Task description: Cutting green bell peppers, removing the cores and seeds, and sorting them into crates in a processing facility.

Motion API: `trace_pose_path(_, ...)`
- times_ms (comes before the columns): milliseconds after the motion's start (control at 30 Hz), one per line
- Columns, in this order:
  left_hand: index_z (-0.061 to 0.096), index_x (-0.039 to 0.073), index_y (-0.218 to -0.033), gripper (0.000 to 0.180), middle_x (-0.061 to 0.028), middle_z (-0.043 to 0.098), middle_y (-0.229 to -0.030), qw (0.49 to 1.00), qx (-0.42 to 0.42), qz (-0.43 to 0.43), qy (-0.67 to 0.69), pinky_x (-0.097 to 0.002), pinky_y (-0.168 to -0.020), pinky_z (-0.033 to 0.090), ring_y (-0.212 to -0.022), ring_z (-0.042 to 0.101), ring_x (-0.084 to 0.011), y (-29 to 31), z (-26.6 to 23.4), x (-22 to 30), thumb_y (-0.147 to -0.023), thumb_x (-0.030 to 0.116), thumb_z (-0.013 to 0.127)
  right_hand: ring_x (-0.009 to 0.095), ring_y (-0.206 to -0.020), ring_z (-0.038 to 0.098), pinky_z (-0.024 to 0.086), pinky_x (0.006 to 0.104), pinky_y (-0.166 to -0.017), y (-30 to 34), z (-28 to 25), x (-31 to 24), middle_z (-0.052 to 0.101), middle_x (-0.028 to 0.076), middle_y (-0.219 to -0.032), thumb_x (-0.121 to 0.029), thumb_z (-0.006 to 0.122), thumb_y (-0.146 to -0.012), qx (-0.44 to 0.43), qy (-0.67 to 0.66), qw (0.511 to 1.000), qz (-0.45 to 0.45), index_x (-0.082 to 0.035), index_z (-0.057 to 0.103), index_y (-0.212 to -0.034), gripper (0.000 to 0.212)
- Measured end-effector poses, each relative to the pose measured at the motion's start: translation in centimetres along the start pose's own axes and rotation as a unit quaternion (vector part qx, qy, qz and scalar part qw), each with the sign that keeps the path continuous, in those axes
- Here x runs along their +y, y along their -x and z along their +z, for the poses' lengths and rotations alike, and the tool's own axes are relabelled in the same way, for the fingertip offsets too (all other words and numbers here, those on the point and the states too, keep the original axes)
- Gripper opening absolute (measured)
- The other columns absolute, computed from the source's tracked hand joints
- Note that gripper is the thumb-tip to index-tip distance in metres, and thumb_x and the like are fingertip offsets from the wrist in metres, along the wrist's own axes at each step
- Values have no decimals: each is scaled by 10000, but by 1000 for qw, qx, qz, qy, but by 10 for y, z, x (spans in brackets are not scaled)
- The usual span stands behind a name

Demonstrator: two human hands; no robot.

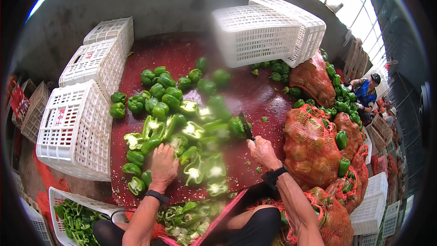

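My right hand (264,152) is closed round the handle of a knife (246,126), its dark blade pointing away from me. The blade is against a whole green bell pepper (236,128) on the red tabletop (261,109). My left hand (165,164) lies palm down with fingers stretched out among halved peppers, its fingertips close to a cut pepper (178,143). Around it are other halves with pale cores showing, such as a pepper half (195,170). Beyond them sits a heap of whole peppers (157,91). A hazy smear blurs the middle of the view.
White plastic crates (75,127) line the left edge, and stacked crates (257,32) stand at the back. Orange mesh sacks of peppers (312,148) crowd the right. Below the near edge are a bin of pepper scraps (189,221) and a crate of cut peppers (79,221). A person (365,93) sits far right.
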State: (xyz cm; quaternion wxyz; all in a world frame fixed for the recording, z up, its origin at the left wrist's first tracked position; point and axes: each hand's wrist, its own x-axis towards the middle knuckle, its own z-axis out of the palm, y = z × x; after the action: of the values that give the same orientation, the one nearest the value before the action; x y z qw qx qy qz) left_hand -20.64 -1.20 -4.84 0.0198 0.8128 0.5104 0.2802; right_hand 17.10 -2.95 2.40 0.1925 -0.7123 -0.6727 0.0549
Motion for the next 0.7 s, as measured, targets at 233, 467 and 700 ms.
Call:
trace_pose_path(233, 552, -10, -1286, 478, -199, 535, -1340, 999, -24, -28, 14, -500, -1148, 284, -1316, 441, -392, -2, -1, 5, -865, 210, 607, 369, -712, 627, 487, 493, -595, -16, 6, 24, 570, 162, -808, -166, 628, -884, -34, 30, 998, -30, -44, 605, -919, 129)
trace_pose_path(467, 544, -8, -1309, 491, -201, 534, -1344, 999, -29, -33, 20, -500, -1149, 281, -1316, 442, -394, -1, -3, 3, -871, 204, 603, 399, -665, 616, 504, 503, -574, -25, 18, 14, 539, 204, -683, -46, 546, -814, -30, 154, 963, -218, -20, 530, -752, 69)
trace_pose_path(700, 534, -13, -1295, 512, -204, 520, -1337, 999, -17, -26, 8, -516, -1131, 299, -1308, 433, -401, 1, -2, -3, -852, 224, 628, 488, -918, 640, 518, 550, -822, -32, 62, -18, 644, 330, -919, -295, 525, -886, -101, -15, 981, 165, 24, 624, -898, 334)
